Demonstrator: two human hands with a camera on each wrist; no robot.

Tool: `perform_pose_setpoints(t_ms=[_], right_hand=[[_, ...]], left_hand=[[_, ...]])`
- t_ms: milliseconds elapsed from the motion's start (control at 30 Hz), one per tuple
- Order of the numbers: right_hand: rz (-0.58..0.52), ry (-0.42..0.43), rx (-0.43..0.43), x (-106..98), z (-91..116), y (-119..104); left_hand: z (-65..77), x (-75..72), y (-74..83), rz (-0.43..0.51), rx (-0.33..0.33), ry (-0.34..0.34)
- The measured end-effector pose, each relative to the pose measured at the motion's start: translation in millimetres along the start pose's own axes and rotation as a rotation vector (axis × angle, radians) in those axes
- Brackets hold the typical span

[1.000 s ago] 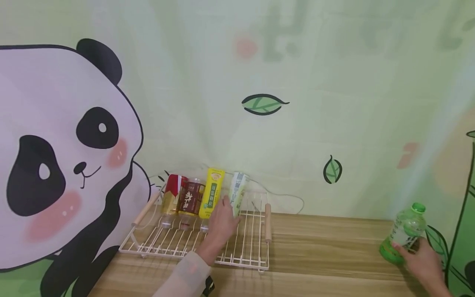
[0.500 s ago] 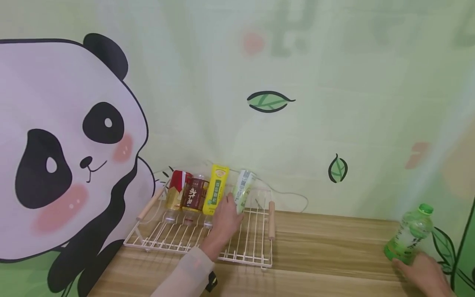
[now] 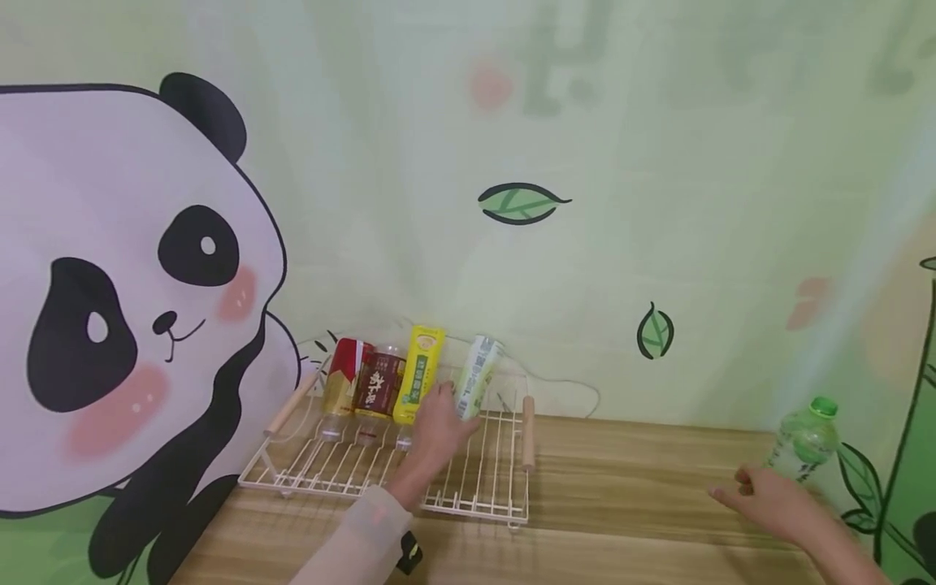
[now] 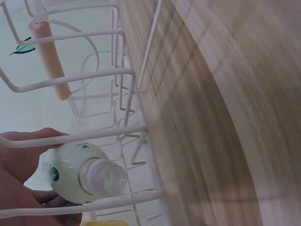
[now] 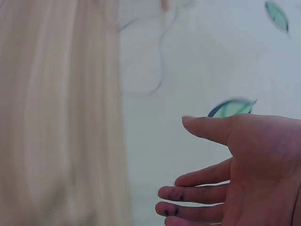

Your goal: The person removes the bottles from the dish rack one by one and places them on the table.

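Observation:
In the head view my left hand (image 3: 437, 439) holds a pale white-green bottle (image 3: 477, 378), which leans on the white wire rack (image 3: 528, 435) with its cap end toward me. The left wrist view shows thumb and fingers around the bottle's body (image 4: 70, 165), its clear cap poking between the wires. To its left lie a yellow bottle (image 3: 420, 374), a dark brown bottle (image 3: 380, 382) and a red-and-gold one (image 3: 345, 378). My right hand (image 3: 778, 504), fingers spread and holding nothing, hovers in front of a green bottle (image 3: 808, 439) standing upright at the right.
Beneath everything is a wood-grain tabletop (image 3: 621, 487). Behind it hangs a pale green cloth backdrop (image 3: 585, 268) printed with a panda and leaves. A thin cable (image 3: 595, 398) loops behind the rack, which has wooden side handles.
My right hand has let go of the green bottle and moved left of it, leaving it standing. The left hand stays on the white-green bottle, which now leans further right.

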State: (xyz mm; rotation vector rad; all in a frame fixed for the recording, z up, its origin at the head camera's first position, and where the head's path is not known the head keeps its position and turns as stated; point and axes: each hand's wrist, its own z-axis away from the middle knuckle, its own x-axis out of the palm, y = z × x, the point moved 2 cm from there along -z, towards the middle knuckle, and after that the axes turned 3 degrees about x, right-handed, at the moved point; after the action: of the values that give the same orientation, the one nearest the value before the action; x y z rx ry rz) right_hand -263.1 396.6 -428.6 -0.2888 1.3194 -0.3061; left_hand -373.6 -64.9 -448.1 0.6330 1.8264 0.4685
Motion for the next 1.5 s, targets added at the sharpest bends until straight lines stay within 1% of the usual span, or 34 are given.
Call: perform_pose_setpoints(t_ms=[100, 200, 333, 433, 467, 567, 633, 767, 900, 967, 1067, 1200, 1333, 1500], right_hand=[[-0.027, 0.046, -0.055, -7, -2, -29], [-0.010, 0.122, -0.120, -13, 1, -56], [0.011, 0.258, -0.207, -19, 9, -90], [0.017, 0.360, -0.263, -22, 13, -113], [0.017, 0.382, -0.276, -23, 15, -121], [0.018, 0.457, -0.315, -25, 18, -139], [0.024, 0.514, -0.344, -26, 19, -149], [0.055, 0.621, -0.418, -25, 19, -168], [0.102, 0.691, -0.520, -19, 15, -186], [0.121, 0.711, -0.569, -15, 12, -194], [0.148, 0.718, -0.623, -8, 8, -203], [0.180, 0.679, -0.678, 0, 4, -211], [0.213, 0.646, -0.726, 4, 2, -217], [0.199, 0.623, -0.760, 11, 0, -221]], left_hand=[[0.5, -2.7, -1.4, -0.023, 0.019, 0.014], [0.9, -8.5, 3.2, -0.043, 0.046, 0.019], [2.9, -21.6, 20.0, -0.017, 0.109, -0.013], [6.6, -32.9, 35.2, -0.003, 0.177, -0.047], [8.3, -36.3, 40.0, -0.003, 0.204, -0.056], [14.7, -45.8, 53.6, -0.024, 0.287, -0.079], [19.3, -50.4, 60.8, -0.041, 0.328, -0.095], [29.2, -58.2, 72.3, -0.070, 0.381, -0.120], [37.9, -63.2, 82.2, -0.097, 0.433, -0.148], [41.1, -64.2, 86.4, -0.112, 0.460, -0.165], [45.1, -65.6, 92.5, -0.143, 0.505, -0.193], [48.4, -67.7, 98.2, -0.192, 0.561, -0.212], [50.1, -70.3, 102.4, -0.212, 0.606, -0.223], [51.6, -71.6, 106.0, -0.233, 0.663, -0.256]])
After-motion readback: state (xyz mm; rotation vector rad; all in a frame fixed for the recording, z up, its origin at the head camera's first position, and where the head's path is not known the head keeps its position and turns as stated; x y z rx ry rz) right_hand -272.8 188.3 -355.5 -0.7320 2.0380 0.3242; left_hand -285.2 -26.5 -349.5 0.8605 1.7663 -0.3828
